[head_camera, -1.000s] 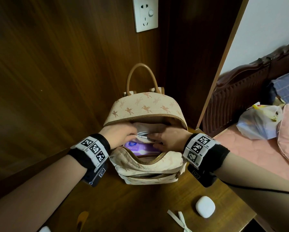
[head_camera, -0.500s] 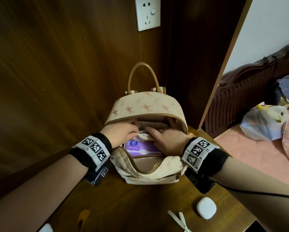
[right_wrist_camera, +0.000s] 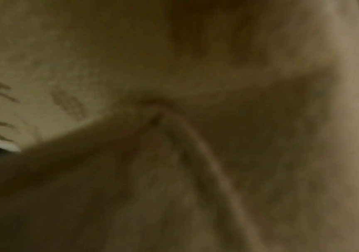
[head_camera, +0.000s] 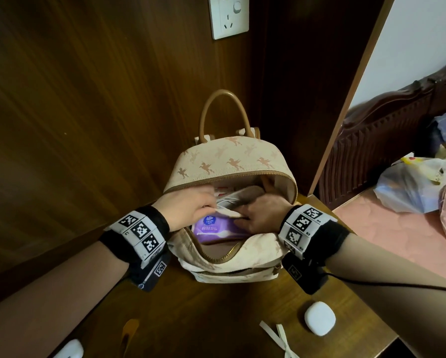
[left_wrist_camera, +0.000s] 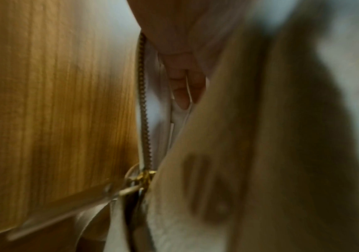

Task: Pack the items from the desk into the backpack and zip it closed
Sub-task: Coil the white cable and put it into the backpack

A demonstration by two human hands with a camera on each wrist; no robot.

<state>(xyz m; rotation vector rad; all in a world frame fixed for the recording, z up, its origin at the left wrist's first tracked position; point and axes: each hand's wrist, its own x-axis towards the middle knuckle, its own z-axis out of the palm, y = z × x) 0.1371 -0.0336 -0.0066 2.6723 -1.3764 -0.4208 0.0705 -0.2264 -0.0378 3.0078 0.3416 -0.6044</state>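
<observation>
The beige horse-print backpack (head_camera: 232, 164) stands open on the wooden desk (head_camera: 216, 319), against the wall. Both my hands reach into its mouth. My left hand (head_camera: 216, 206) pinches a flat white item (head_camera: 228, 212) by its edge; in the left wrist view, my fingers (left_wrist_camera: 182, 81) hold that white item (left_wrist_camera: 178, 117) beside the zipper teeth (left_wrist_camera: 145, 109). My right hand (head_camera: 240, 215) lies with fairly straight fingers over the white item and a purple tissue pack (head_camera: 211, 228) that sits in the bag. The right wrist view shows only blurred bag fabric (right_wrist_camera: 174, 153).
A white earbud case (head_camera: 320, 321) and white paper strips (head_camera: 278, 337) lie on the desk at the front right. Another white object (head_camera: 69, 350) shows at the bottom left edge. A wall socket (head_camera: 228, 16) is above the bag. A bed with a plastic bag (head_camera: 410, 187) lies to the right.
The bag's front flap has sagged forward and the mouth gapes wider. The white item has come up over the purple pack between my hands.
</observation>
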